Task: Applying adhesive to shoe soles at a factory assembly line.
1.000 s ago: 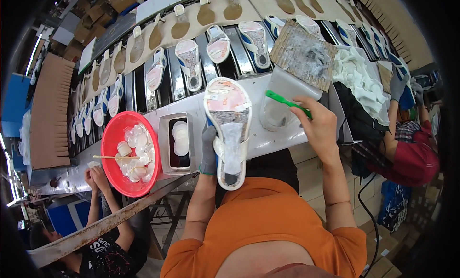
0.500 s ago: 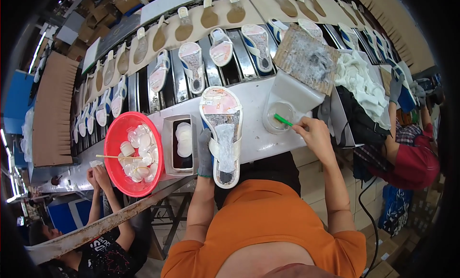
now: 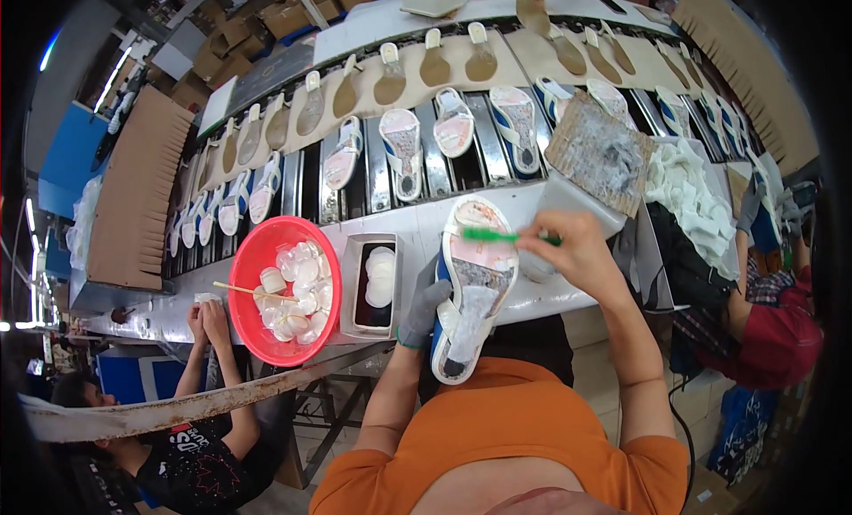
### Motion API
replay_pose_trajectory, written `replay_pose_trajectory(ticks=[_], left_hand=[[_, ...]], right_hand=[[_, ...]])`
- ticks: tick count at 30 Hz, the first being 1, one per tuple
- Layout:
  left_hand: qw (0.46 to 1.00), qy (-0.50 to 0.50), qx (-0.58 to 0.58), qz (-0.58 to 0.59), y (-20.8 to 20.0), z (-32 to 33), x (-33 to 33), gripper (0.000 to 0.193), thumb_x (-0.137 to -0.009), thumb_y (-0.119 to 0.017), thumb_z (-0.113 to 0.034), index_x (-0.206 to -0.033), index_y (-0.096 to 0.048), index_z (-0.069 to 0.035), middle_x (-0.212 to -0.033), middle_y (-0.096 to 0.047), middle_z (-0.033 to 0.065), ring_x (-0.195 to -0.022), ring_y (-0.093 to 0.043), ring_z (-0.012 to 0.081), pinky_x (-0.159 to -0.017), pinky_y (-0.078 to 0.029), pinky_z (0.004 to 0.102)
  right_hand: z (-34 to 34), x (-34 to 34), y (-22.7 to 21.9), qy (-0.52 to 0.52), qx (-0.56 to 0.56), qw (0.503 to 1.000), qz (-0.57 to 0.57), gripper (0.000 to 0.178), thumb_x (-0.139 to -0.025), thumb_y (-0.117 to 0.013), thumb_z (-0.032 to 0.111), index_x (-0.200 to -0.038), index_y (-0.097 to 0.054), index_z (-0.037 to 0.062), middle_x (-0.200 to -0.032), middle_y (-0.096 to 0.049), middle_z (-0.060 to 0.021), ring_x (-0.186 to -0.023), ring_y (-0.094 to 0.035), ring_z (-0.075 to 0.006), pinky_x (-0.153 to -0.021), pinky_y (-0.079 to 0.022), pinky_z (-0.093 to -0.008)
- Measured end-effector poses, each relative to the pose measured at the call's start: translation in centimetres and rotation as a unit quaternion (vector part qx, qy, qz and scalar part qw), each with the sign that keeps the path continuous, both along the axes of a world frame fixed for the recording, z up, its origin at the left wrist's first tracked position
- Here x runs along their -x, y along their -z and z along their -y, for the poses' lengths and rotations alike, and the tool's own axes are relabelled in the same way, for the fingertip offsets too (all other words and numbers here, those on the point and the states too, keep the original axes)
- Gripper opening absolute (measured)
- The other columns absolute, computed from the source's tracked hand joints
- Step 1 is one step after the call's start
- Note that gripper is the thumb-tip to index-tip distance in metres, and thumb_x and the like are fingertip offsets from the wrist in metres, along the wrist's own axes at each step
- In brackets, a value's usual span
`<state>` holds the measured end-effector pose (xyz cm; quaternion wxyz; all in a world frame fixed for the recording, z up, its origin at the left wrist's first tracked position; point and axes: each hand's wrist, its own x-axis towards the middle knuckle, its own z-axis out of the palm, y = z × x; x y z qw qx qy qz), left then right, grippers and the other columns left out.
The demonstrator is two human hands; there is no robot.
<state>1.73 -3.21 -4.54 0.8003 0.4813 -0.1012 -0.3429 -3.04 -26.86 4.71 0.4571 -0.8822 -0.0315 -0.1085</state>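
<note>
My left hand (image 3: 424, 304), in a grey glove, grips a sandal (image 3: 472, 284) sole-up from underneath; the sole is white with a blue rim and a pink patch near the toe. My right hand (image 3: 575, 251) holds a green-handled brush (image 3: 501, 236) whose tip rests over the sandal's upper part. Behind my right hand a small pale cup (image 3: 536, 268) stands on the grey bench (image 3: 417, 227), mostly hidden by the hand.
A red bowl (image 3: 250, 267) of white pieces with a stick and a small rectangular tray (image 3: 351, 289) sit left of the sandal. Several sandals lie on the belt (image 3: 382, 160) behind. A cardboard pad (image 3: 603, 151) and white cloths (image 3: 692, 196) lie right. Another person's hands (image 3: 206, 320) rest at left.
My right hand brought the green brush from the cup at the right across to the sandal. The sandal stays held in my left hand.
</note>
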Motion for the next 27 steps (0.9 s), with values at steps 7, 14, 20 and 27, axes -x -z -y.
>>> replay_pose_trajectory(ticks=[7,14,20,27], left_hand=[[1.000,0.008,-0.011,-0.012,0.5,-0.8,-1.2,0.093,-0.070,-0.065,-0.048,-0.140,-0.035,0.005,-0.130,-0.052,0.0174,-0.114,-0.055,0.0227,-0.097,-0.044,0.0312],[0.909,-0.381,0.062,0.155,-3.1,-1.7,-9.6,0.042,-0.094,-0.054,-0.030,-0.122,-0.051,0.000,-0.111,-0.056,0.0048,-0.099,-0.052,0.0123,-0.089,-0.043,0.0283],[0.718,-0.677,0.052,0.156,-7.1,-1.7,-21.9,0.066,-0.081,-0.074,-0.030,-0.131,-0.046,0.002,-0.132,-0.052,0.0154,-0.116,-0.053,0.0241,-0.096,-0.043,0.0369],[0.544,-0.838,-0.045,-0.007,-0.7,-8.5,-38.0,0.066,-0.064,-0.081,-0.012,-0.119,-0.048,0.004,-0.117,-0.061,0.0214,-0.104,-0.061,0.0331,-0.091,-0.049,0.0409]], right_hand=[[0.9,-2.3,-0.7,0.002,-0.001,1.000,-0.026,0.014,-0.078,-0.073,0.014,-0.078,-0.068,0.0009,-0.067,-0.067,-0.0057,-0.054,-0.052,-0.0127,-0.053,-0.040,-0.0283],[2.7,-0.8,0.1,-0.067,-0.328,0.938,-0.090,0.012,-0.084,-0.066,0.010,-0.084,-0.064,-0.0012,-0.071,-0.066,-0.0096,-0.048,-0.048,-0.0058,-0.042,-0.032,-0.0175],[3.0,-0.1,3.3,-0.005,-0.422,0.906,-0.046,0.019,-0.089,-0.063,0.018,-0.087,-0.055,0.0015,-0.074,-0.062,-0.0093,-0.044,-0.043,-0.0063,-0.040,-0.029,-0.0175],[2.0,0.7,4.6,-0.006,-0.473,0.880,-0.055,0.027,-0.090,-0.066,0.027,-0.085,-0.053,0.0036,-0.073,-0.061,-0.0082,-0.043,-0.043,-0.0077,-0.040,-0.030,-0.0187]])
